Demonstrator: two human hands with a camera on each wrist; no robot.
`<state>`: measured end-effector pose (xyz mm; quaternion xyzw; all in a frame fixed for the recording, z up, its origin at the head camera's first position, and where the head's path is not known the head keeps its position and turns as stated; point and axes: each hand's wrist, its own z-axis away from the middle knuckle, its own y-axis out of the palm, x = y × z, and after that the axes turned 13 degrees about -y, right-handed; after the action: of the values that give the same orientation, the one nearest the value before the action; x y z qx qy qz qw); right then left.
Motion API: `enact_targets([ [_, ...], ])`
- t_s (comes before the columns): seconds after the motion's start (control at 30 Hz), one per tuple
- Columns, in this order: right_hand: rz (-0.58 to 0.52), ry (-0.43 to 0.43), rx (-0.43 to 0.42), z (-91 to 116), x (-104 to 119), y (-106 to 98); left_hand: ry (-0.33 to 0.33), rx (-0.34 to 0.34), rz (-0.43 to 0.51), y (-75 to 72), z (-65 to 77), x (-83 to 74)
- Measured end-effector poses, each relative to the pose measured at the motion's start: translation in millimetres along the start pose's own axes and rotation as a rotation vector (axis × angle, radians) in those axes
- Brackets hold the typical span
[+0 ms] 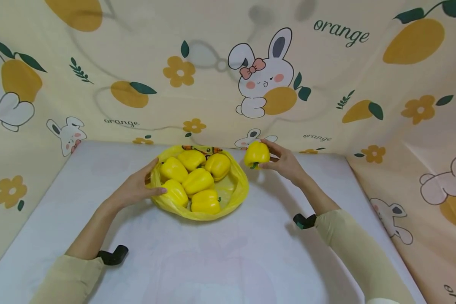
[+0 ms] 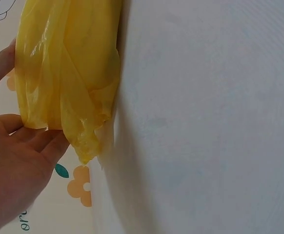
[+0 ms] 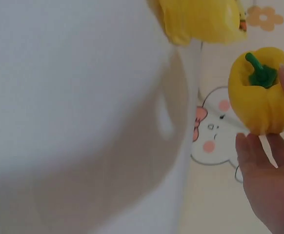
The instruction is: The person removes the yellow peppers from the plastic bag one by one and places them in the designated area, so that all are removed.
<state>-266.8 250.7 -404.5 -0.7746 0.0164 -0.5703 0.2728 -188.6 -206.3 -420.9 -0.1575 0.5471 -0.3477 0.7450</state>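
1. Left hand (image 1: 134, 185) pinches the yellow bag (image 1: 241, 185) at nine o'clock.
2. Right hand (image 1: 287, 167) pinches one pepper (image 1: 256, 153), just off the bag's two o'clock.
3. Step, I judge: pepper transfer, direction unclear; next move needs bag steady.

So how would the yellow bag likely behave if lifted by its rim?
The yellow bag would probably sag: its translucent film is creased in the left wrist view. The six peppers inside, rounded and seemingly loose, would likely shift together. It may hang lopsided, as its right side shows a gap.
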Motion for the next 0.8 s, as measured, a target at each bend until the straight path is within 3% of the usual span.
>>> enact_targets([
  [0.53,0.045,0.110,-0.002,-9.3,-30.4,-15.4,0.008,0.015,-0.015,-0.9,-2.2,1.3],
  [0.8,0.005,0.142,-0.019,-10.8,-50.3,-20.2,0.006,0.013,-0.036,0.2,-2.3,0.9],
])
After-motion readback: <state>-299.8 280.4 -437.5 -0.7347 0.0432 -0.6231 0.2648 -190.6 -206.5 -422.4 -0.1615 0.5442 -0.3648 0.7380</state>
